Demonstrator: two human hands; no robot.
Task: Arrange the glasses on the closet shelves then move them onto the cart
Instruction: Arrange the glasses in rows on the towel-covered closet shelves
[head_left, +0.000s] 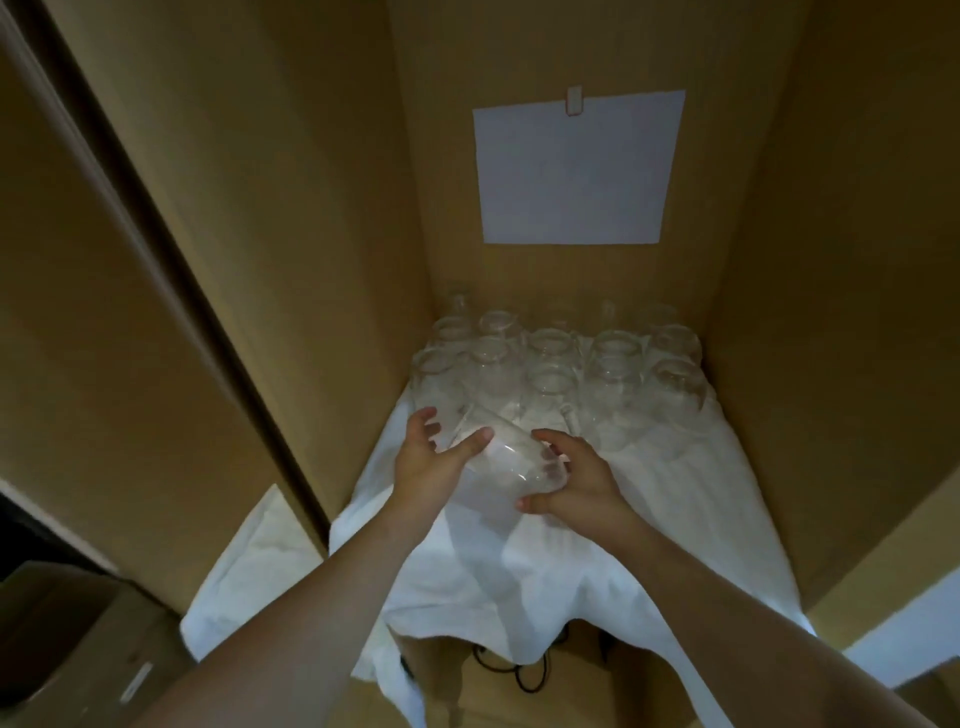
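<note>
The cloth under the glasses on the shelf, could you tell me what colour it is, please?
Plain white, with no pattern; the cloth shows best in the head view.

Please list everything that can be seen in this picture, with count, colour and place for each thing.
held glass: one, clear, tilted between both hands, above the cloth.
standing glasses: a group, exact count unclear, clear, at the back of the shelf.
white cloth: one, covers the shelf, hangs over the front edge.
paper sheet: one, white, on the back wall.
cardboard walls: brown, left, back and right.
cardboard box: one, brown, bottom left.
black cables: dark, below the cloth edge.
left hand: grips the glass on its left side.
right hand: fingers curl round its right side.
</note>
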